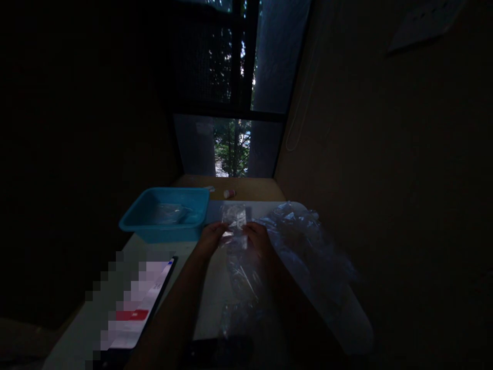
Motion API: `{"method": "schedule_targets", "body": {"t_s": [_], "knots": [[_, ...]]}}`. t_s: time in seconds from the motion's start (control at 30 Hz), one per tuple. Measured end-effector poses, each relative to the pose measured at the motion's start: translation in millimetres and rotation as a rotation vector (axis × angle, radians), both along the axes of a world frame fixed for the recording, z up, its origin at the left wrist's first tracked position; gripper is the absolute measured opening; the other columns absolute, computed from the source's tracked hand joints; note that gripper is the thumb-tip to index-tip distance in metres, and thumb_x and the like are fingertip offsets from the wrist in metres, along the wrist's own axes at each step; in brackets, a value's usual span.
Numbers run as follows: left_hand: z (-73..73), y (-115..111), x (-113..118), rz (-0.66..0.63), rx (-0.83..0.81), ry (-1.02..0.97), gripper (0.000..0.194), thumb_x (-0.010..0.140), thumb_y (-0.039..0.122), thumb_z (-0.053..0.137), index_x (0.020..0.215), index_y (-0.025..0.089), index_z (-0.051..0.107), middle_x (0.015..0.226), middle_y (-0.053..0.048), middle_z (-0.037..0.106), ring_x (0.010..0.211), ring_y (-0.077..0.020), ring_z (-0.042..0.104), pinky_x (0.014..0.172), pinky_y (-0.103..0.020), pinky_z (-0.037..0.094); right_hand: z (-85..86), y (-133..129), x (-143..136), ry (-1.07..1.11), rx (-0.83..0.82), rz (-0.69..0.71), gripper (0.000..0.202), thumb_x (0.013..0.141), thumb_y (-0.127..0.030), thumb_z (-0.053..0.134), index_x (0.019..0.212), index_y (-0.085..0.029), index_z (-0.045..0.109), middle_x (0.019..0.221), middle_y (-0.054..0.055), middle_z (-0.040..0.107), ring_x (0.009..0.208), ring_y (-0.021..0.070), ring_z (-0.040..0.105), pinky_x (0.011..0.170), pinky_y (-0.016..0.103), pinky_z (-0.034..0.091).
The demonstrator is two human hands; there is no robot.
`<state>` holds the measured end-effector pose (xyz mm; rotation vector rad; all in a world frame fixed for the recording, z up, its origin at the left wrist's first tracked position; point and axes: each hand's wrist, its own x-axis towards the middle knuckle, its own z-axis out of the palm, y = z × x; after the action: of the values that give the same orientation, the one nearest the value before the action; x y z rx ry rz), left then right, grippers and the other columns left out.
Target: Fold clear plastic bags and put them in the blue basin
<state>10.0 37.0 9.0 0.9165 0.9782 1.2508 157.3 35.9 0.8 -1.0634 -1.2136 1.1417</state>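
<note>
Fingers (222, 226) of the left hand (211, 236) are closed narrowly on the left side of a clear plastic bag (234, 215), and its right side is pinched in the same way by the right hand (258, 237). The bag is held between the two hands, just above the worktop (187, 254), with its upper part spread beyond the fingertips; whether anything is contained in it cannot be told. Below the fingers, between the forearms, a strip of loose plastic (244, 275) is stretched toward the near edge. Just to the right of the fingers, a heap of clear plastic (295, 234) is spread, and part of it is covered by the right forearm.

To the left of the fingers, a blue basin (165, 235) is set, close to the left hand, and another clear bag (169, 212) is contained in it. Nearer than the basin, left of the left forearm, a lit screen (152, 293) is laid, partly hidden by blurred squares. Beyond the fingers, a small bottle (230, 193) is seen lying on a wooden ledge (258, 187), behind which a window (265, 149) is set.
</note>
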Motion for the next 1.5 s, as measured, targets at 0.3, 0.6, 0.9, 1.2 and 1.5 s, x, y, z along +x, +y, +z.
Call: {"method": "schedule_targets", "body": {"t_s": [0.3, 0.6, 0.9, 1.2, 1.5], "knots": [[3.8, -2, 0, -0.068, 0.073, 0.170, 0.023, 0.055, 0.035, 0.065, 0.055, 0.013, 0.061, 0.050, 0.000, 0.058, 0.044, -0.0104, 0.048, 0.045, -0.021, 0.035, 2.5, -3, 1, 0.036, 0.018, 0.034, 0.018, 0.062, -0.033, 0.057, 0.059, -0.015, 0.055, 0.051, -0.003, 0.048, 0.047, 0.0075, 0.040, 0.046, 0.021, 0.030], [0.3, 0, 1, -0.017, -0.013, 0.000, 0.027, 0.049, 0.033, 0.069, 0.065, 0.013, 0.064, 0.057, -0.001, 0.060, 0.050, -0.0108, 0.052, 0.049, -0.022, 0.040, 2.4, 0, 3, -0.031, 0.041, -0.010, 0.016, 0.061, -0.030, 0.057, 0.056, -0.014, 0.055, 0.046, -0.004, 0.043, 0.043, 0.0061, 0.035, 0.042, 0.020, 0.024], [1.6, -1, 1, -0.022, 0.014, 0.000, 0.027, 0.049, 0.032, 0.069, 0.067, 0.012, 0.063, 0.059, -0.001, 0.061, 0.051, -0.0109, 0.052, 0.049, -0.022, 0.041, -1.1, 0, 2, 0.040, 0.045, 0.042, 0.018, 0.062, -0.031, 0.057, 0.059, -0.014, 0.056, 0.051, -0.003, 0.047, 0.047, 0.0074, 0.039, 0.046, 0.021, 0.029], [-0.9, 0, 0, -0.008, 0.015, -0.028, 0.029, 0.050, 0.032, 0.068, 0.070, 0.012, 0.062, 0.059, -0.001, 0.060, 0.049, -0.0113, 0.052, 0.048, -0.023, 0.040, -1.0, 1, 3, 0.019, 0.067, 0.027, 0.017, 0.063, -0.031, 0.056, 0.057, -0.015, 0.053, 0.050, -0.004, 0.042, 0.045, 0.0061, 0.035, 0.043, 0.020, 0.025], [-9.2, 6, -2, -0.020, 0.037, -0.058, 0.026, 0.051, 0.032, 0.066, 0.067, 0.013, 0.059, 0.053, 0.001, 0.058, 0.046, -0.0103, 0.051, 0.048, -0.023, 0.040, -2.2, 2, 2, 0.075, 0.016, 0.001, 0.017, 0.061, -0.033, 0.056, 0.059, -0.016, 0.053, 0.049, -0.004, 0.041, 0.044, 0.0059, 0.034, 0.042, 0.020, 0.025]]}}
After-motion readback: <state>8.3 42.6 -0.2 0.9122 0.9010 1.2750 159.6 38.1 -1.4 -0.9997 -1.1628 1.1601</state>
